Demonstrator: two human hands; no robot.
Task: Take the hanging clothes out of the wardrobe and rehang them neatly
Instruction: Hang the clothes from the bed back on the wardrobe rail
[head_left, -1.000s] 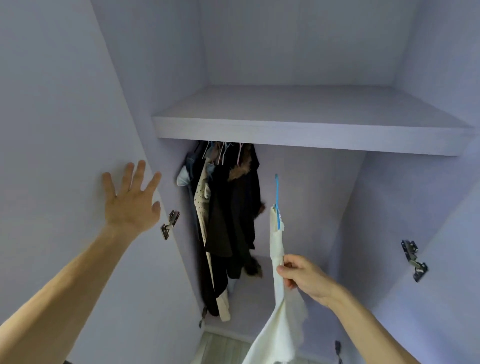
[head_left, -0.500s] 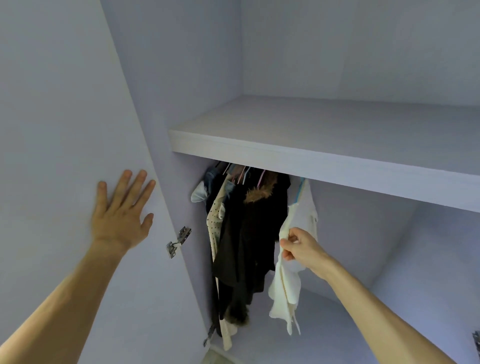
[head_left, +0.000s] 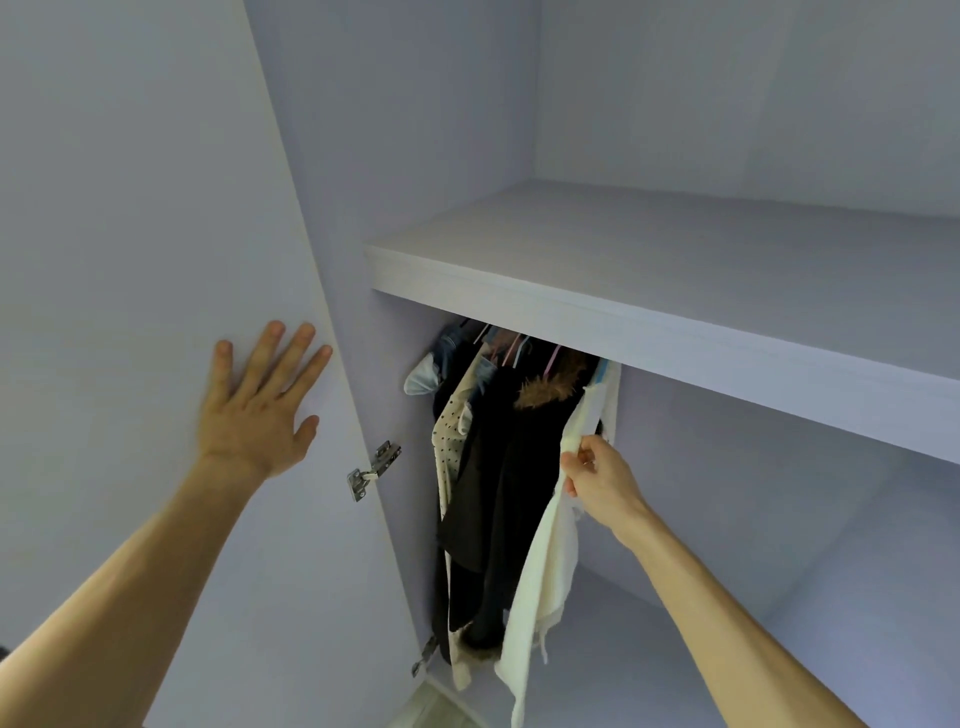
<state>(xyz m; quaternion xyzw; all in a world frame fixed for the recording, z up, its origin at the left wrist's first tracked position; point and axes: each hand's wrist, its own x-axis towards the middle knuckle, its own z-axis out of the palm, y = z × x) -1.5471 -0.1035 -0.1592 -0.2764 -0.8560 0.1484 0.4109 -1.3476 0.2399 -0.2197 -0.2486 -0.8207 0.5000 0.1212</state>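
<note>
The right hand (head_left: 597, 480) is pinching the upper edge of a long cream-white cloth garment (head_left: 540, 571), hanging at three o'clock of the bunched dark clothes (head_left: 498, 467). The left hand (head_left: 260, 410), fingers spread, is pressing flat on the lilac wardrobe door (head_left: 130, 208). The hook is hidden under the pale lilac shelf (head_left: 675, 322), so releasing slowly seems wisest.

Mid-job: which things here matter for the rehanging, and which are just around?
Job: white garment, pinched by right hand; dark clothes; dotted garment; hangers.
Just around: door under left hand; hinge; shelf.
</note>
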